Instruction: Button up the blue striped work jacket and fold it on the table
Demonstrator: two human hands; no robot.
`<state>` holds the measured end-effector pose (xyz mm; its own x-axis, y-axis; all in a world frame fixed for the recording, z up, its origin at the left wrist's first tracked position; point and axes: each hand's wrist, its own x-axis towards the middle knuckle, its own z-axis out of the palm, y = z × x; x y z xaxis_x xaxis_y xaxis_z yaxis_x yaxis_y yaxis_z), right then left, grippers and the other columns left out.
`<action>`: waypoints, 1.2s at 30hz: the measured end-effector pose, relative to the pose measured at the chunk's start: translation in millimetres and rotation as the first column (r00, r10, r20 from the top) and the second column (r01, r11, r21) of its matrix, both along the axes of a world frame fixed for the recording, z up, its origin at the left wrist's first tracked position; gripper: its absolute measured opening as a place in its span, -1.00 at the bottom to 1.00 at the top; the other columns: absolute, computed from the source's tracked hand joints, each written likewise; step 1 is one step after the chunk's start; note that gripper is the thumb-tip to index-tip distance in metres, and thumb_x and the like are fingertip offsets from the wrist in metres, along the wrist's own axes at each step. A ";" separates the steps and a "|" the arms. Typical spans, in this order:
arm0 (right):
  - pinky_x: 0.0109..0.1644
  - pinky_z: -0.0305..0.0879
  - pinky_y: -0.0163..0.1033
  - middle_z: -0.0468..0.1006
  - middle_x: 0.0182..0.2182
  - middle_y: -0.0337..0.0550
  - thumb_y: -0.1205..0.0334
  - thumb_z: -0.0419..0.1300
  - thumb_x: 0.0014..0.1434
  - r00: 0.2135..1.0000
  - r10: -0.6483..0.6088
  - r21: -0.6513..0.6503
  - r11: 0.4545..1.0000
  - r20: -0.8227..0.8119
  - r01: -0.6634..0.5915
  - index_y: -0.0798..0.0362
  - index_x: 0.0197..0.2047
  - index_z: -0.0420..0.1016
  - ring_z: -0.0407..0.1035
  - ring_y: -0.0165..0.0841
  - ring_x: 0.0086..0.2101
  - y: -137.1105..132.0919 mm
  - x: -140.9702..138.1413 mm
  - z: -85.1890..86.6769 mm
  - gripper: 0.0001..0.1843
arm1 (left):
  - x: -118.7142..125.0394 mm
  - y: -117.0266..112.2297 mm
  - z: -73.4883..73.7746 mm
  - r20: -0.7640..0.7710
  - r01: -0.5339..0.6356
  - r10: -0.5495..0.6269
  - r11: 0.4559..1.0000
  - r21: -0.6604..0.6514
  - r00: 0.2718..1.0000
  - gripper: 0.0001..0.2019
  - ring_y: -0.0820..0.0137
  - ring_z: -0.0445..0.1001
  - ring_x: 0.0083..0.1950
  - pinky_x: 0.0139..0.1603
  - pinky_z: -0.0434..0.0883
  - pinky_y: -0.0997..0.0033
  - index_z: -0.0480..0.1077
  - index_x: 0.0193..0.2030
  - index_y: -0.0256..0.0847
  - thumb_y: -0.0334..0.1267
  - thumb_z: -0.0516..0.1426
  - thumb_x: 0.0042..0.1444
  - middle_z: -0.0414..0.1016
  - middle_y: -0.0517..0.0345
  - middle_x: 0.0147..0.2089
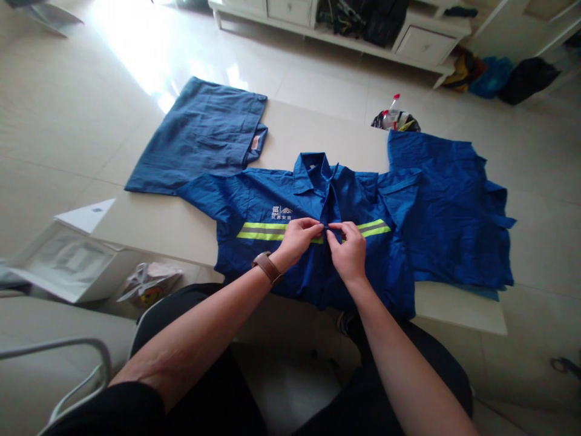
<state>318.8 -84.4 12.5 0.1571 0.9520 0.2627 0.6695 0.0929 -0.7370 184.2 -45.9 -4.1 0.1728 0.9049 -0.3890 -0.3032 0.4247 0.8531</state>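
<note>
A blue work shirt (281, 188) with a collar and a yellow-and-grey reflective band lies front up across the table, its lower edge hanging toward my lap. My left hand (299, 238), with a watch on the wrist, pinches the front placket at the height of the band. From the other side, my right hand (348, 249) pinches the same placket, thumb and forefinger close to the left fingertips. Whatever small part lies between the fingertips is hidden. Above the hands the placket stands slightly raised toward the collar.
Folded blue trousers or a similar garment (200, 133) lie at the table's far left. More blue cloth (449, 206) is piled on the right. Beyond the white table (327, 133) stand a bin with bottles (396, 120) and a white cabinet (290, 12). A white box (68, 260) sits at left.
</note>
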 end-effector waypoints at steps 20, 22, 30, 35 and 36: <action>-0.08 0.31 -0.16 0.46 -0.28 -0.14 0.29 0.12 0.27 0.995 0.085 -0.053 0.995 0.059 -0.082 -0.01 -0.27 0.45 0.38 -0.24 -0.23 0.6 1.1 4.4 -0.90 | -1.5 -1.2 6.5 -0.100 0.033 -0.016 0.984 0.173 0.995 -0.75 0.54 0.50 -0.37 -0.31 0.38 0.59 0.36 -0.33 -0.25 -0.52 0.29 -0.16 0.53 0.26 -0.42; -0.09 0.30 -0.16 0.45 -0.28 -0.14 0.29 0.11 0.28 0.994 0.096 -0.063 0.994 0.051 -0.093 -0.02 -0.29 0.43 0.38 -0.23 -0.22 0.5 1.6 4.5 -0.89 | -1.4 -1.9 6.3 -0.084 0.030 -0.016 0.987 0.159 0.996 -0.74 0.54 0.50 -0.35 -0.28 0.40 0.57 0.36 -0.33 -0.26 -0.52 0.30 -0.17 0.52 0.26 -0.41; -0.10 0.31 -0.14 0.45 -0.33 -0.16 0.25 0.17 0.15 0.997 0.037 -0.106 0.993 -0.066 -0.044 -0.01 -0.38 0.40 0.35 -0.25 -0.28 2.6 3.3 1.0 -0.93 | -3.8 -1.9 4.4 -0.157 0.106 -0.093 0.991 0.080 0.983 -0.74 0.52 0.48 -0.42 -0.40 0.34 0.58 0.37 -0.30 -0.26 -0.54 0.30 -0.12 0.50 0.25 -0.46; -0.08 0.31 -0.11 0.49 -0.36 -0.15 0.17 0.19 0.11 0.992 -0.060 -0.168 0.985 -0.114 0.040 -0.01 -0.40 0.41 0.36 -0.23 -0.28 2.5 6.5 -5.9 -0.90 | -5.6 -2.6 0.5 -0.217 0.200 -0.171 0.973 0.118 0.961 -0.69 0.52 0.45 -0.46 -0.47 0.28 0.60 0.36 -0.26 -0.23 -0.53 0.29 -0.15 0.50 0.25 -0.46; -0.09 0.31 -0.11 0.50 -0.38 -0.16 0.15 0.19 0.10 0.988 -0.084 -0.195 0.979 -0.129 0.058 -0.01 -0.40 0.41 0.36 -0.23 -0.29 2.7 7.7 -7.7 -0.88 | -5.7 -2.8 0.2 -0.215 0.214 -0.181 0.966 0.141 0.960 -0.67 0.53 0.44 -0.47 -0.47 0.27 0.60 0.36 -0.24 -0.22 -0.53 0.28 -0.16 0.49 0.27 -0.45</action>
<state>326.5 -81.8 4.8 0.2474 0.9676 0.0494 0.5618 -0.1018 -0.8210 178.6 -48.7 -3.9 0.2890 0.9139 -0.2852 -0.0447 0.3105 0.9495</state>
